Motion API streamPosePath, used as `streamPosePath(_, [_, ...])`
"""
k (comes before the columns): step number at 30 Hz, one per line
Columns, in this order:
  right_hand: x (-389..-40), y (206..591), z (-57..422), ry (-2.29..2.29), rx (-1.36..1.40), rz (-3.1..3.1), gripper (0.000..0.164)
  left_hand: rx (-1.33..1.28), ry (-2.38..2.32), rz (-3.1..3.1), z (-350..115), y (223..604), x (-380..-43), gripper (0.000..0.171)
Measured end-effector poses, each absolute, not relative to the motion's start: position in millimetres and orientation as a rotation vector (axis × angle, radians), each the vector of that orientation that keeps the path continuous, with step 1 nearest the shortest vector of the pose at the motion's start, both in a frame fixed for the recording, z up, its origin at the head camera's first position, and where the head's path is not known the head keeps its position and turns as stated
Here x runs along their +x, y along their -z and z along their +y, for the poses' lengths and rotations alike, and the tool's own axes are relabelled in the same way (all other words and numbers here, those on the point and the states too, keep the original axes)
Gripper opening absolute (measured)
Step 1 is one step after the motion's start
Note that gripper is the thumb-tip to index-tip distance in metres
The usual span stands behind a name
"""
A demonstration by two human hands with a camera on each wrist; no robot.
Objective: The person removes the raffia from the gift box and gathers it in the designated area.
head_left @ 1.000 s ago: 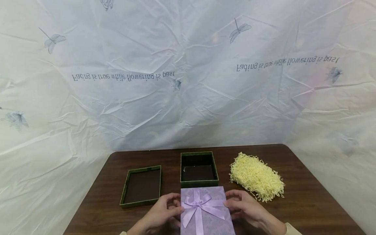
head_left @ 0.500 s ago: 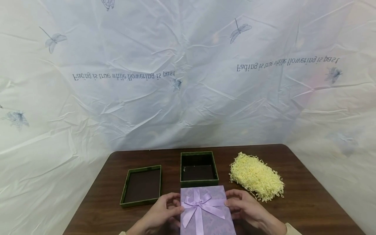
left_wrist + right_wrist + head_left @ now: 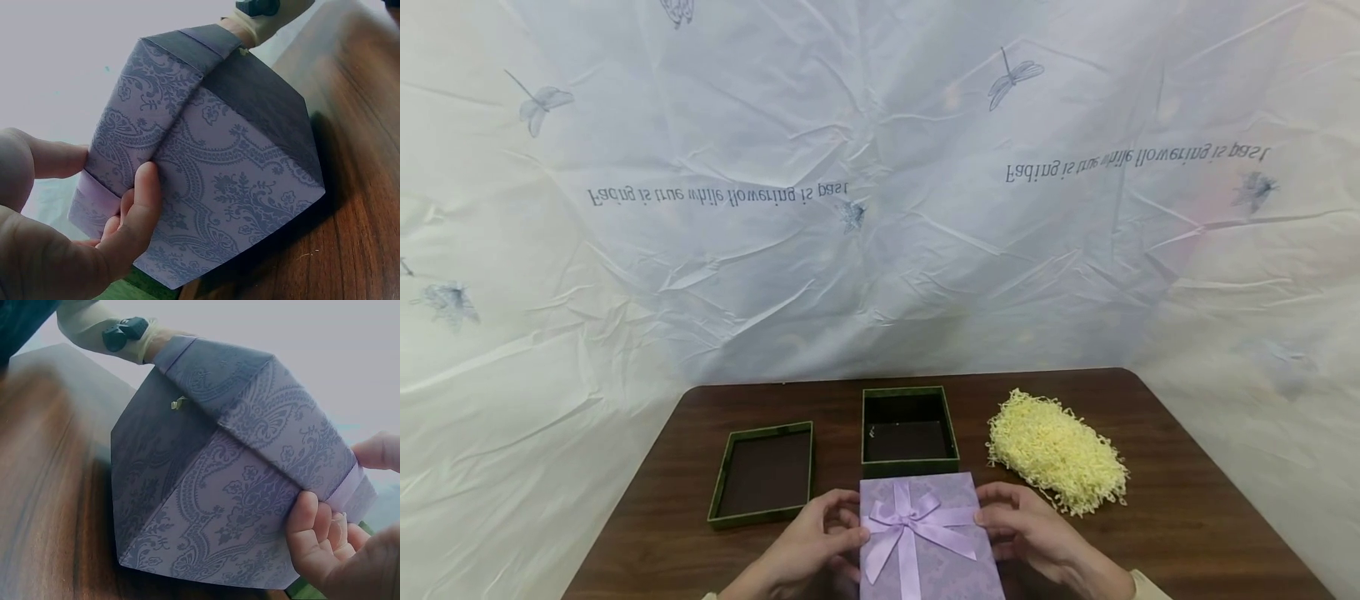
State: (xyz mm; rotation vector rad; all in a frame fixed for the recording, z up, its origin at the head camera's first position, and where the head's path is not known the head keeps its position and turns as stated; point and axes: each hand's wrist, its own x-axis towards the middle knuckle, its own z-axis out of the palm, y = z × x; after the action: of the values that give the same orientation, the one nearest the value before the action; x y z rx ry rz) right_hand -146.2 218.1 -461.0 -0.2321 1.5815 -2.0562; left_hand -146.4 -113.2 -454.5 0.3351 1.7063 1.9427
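A lavender patterned gift box [image 3: 951, 492] with a satin ribbon bow [image 3: 907, 523] on its lid stands at the near middle of the table. My left hand [image 3: 820, 533] holds the lid's left side, thumb at the top edge and fingers by the lower rim. On the opposite side my right hand [image 3: 1030, 529] grips it the same way. Both wrist views show the lid [image 3: 140, 94] fitted over the deeper box body [image 3: 231, 506]. A small yellow shred [image 3: 179, 402] clings to the box's near side, just under the lid rim.
Right behind the gift box stands an open green box [image 3: 910, 442]. A shallow green lid [image 3: 767, 471] lies inner side up to the left. Yellow shredded paper [image 3: 1060, 454] is heaped at the right. A printed white sheet [image 3: 880, 250] hangs behind the brown table [image 3: 1180, 500].
Both hands keep the same hold on the gift box lid. The box's far edge sits very slightly higher in the head view; the other things stay in place.
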Motion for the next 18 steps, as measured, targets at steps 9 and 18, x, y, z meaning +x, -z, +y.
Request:
streamPosePath(9, [-146.3,457.7,217.7,2.058,-0.232,1.579,0.036,0.336,-1.939,1.711,-113.1,450.4,-145.3,0.065])
streamPosePath(18, [-145.9,458.7,217.4,2.054,-0.232,1.573,0.037,0.308,-1.943,1.721,-113.5,449.3,-144.1,0.064])
